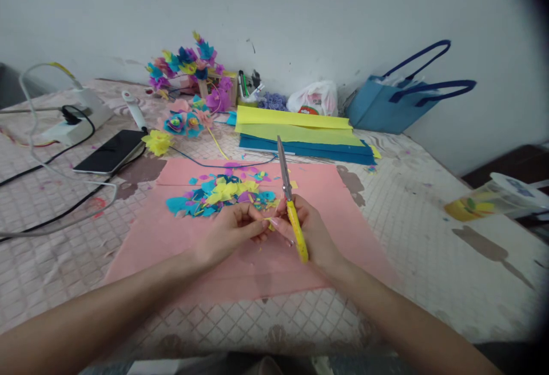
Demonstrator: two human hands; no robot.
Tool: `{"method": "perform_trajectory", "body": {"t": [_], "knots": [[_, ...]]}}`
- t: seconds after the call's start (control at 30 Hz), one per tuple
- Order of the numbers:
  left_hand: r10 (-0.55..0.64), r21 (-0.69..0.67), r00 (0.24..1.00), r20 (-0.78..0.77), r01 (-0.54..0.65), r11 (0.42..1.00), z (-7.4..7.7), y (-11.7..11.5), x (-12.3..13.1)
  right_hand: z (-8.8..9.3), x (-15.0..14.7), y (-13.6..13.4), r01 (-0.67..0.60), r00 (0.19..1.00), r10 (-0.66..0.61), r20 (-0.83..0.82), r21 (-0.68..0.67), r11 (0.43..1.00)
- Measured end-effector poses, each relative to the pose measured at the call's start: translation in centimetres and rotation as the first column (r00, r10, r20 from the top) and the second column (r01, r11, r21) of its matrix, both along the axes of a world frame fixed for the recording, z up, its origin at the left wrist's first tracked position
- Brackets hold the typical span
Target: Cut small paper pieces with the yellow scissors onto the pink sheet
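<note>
My left hand [229, 229] is closed in a pinch on a small yellow paper piece [271, 225], just above a pink sheet [193, 260]. My right hand [316, 235] holds yellow-handled scissors [295, 226], their blades pointing up and away from me. The thumb and fingertips of that same hand also touch the yellow piece, so both hands meet at it. Beyond my fingers lies a pile of cut paper petals [231, 191] in yellow, blue and purple. Part of the yellow piece is hidden by my fingers.
Stacked yellow and blue sheets [295, 129] lie behind the pink one. Paper flowers [186, 120] stand at the back left, near a phone [110, 152] and a power strip [81, 120] with cables. A blue bag [386, 106] and a plastic cup [480, 200] are on the right.
</note>
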State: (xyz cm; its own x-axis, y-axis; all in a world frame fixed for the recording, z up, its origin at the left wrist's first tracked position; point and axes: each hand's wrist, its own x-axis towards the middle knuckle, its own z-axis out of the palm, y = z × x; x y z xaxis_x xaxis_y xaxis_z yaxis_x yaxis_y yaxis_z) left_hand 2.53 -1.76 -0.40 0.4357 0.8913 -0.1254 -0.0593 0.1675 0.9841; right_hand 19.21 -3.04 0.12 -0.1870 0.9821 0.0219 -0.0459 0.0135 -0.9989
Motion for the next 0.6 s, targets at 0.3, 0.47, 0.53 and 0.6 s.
{"method": "perform_trajectory", "body": {"t": [0.3, 0.47, 0.53, 0.6], "knots": [[-0.014, 0.023, 1.0, -0.001, 0.014, 1.0, -0.14, 0.01, 0.14, -0.05, 0.09, 0.04, 0.043, 0.999, -0.043, 0.013, -0.015, 0.999], [-0.028, -0.025, 1.0, 0.003, 0.028, 0.999, -0.21, -0.01, 0.03, 0.01, 0.27, 0.08, 0.05, 0.998, -0.05, 0.025, -0.03, 0.998], [-0.025, -0.032, 1.0, 0.017, 0.026, 0.999, -0.18, -0.07, -0.02, -0.06, 0.26, 0.1, 0.047, 0.999, -0.047, 0.021, -0.027, 0.999], [-0.022, -0.038, 0.999, 0.025, 0.023, 0.999, -0.16, -0.12, -0.07, -0.17, 0.25, 0.13, 0.044, 0.999, -0.044, 0.015, -0.032, 0.999]]}}
